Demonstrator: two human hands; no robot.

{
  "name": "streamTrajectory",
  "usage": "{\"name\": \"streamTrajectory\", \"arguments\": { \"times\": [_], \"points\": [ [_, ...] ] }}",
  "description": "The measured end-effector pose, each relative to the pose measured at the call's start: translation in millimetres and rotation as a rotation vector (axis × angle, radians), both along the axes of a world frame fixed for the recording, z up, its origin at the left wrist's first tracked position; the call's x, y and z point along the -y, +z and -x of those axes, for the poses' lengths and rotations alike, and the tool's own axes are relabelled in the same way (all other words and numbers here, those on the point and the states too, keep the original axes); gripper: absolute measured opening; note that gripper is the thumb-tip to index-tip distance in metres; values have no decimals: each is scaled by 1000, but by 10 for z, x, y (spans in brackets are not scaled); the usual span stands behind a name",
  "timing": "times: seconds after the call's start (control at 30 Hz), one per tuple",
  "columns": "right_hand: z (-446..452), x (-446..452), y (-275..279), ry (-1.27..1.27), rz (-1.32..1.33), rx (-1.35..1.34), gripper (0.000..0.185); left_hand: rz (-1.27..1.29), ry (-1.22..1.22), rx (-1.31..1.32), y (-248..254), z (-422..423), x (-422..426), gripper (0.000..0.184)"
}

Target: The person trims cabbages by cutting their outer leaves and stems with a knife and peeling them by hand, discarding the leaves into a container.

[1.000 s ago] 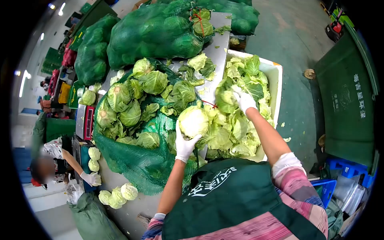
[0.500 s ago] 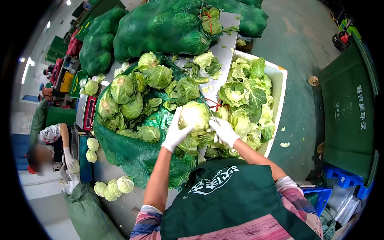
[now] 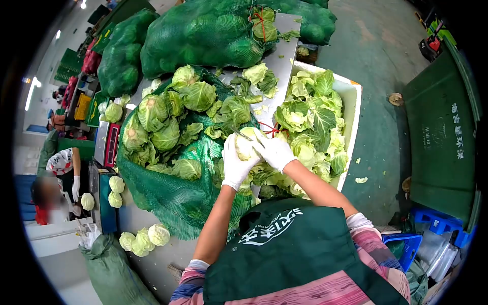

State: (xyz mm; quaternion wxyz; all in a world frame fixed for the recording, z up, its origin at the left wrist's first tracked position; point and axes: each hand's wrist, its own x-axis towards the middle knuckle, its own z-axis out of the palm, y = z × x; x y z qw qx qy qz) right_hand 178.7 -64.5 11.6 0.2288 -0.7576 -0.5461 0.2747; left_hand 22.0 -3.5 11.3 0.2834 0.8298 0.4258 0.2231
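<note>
A pale, trimmed cabbage (image 3: 245,148) sits in my left hand (image 3: 237,165), whose gloved fingers wrap its near left side. My right hand (image 3: 274,151), also in a white glove, is closed on a small knife (image 3: 241,133); its thin dark blade lies across the top of the cabbage, and the handle is hidden in the glove. Beneath both hands are loose leaves and the open green mesh sack (image 3: 162,195), which holds several untrimmed cabbages (image 3: 165,134).
Right of my hands stands a white foam box (image 3: 354,114) full of loose leaves. Filled mesh sacks (image 3: 203,38) lie on the metal table at the back. Trimmed cabbages (image 3: 158,234) rest at the left, near a scale (image 3: 108,145) and a co-worker (image 3: 61,162).
The knife has come over the top of the cabbage as my right hand moved up and left. My left hand has shifted slightly right. The co-worker's hand has moved away from a cabbage.
</note>
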Motion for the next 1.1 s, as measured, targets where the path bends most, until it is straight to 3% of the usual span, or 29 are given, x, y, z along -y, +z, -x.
{"name": "streamTrajectory", "arguments": {
  "times": [0.13,0.27,0.3,0.33,0.4,0.43,0.47,0.53,0.6,0.63,0.67,0.73,0.77,0.8,0.9,1.1],
  "points": [
    [-558,9,-45,-359,257,-592,44,76,-57,89,-14,139,33,99],
    [-950,304,-995,-431,89,-103,49,160,-18,152,-29,381,74,96],
    [-956,296,-1008,-452,103,-72,61,135,57,45,-24,381,74,92],
    [-890,287,-848,-447,103,-71,61,136,61,46,-2,310,78,92],
    [-668,257,-445,-380,41,-108,70,450,318,156,11,99,39,96],
    [-569,217,-234,-294,42,-189,72,412,253,233,-256,94,-69,102],
    [-478,184,-172,-201,3,-221,69,412,253,234,-159,44,-66,102],
    [-389,148,-42,32,-81,-103,67,256,139,151,206,-98,21,105],
    [-400,111,16,78,-84,-21,66,275,130,112,168,-144,57,108],
    [-421,90,40,124,-86,62,65,127,122,47,59,-135,49,109],
    [-459,73,69,118,-86,61,65,-22,113,-15,-48,-118,40,110],
    [-562,22,110,-281,-99,235,64,26,116,-31,34,-98,3,111],
    [-659,2,-114,-250,-152,344,64,135,82,-5,94,-93,-15,110],
    [-618,24,-36,-248,-149,339,64,239,43,19,133,-85,-35,109],
    [-473,59,310,154,-55,103,65,247,65,22,116,-100,-63,114],
    [-294,-59,-71,244,-122,52,65,363,99,62,109,-47,-64,121]
  ]
}}
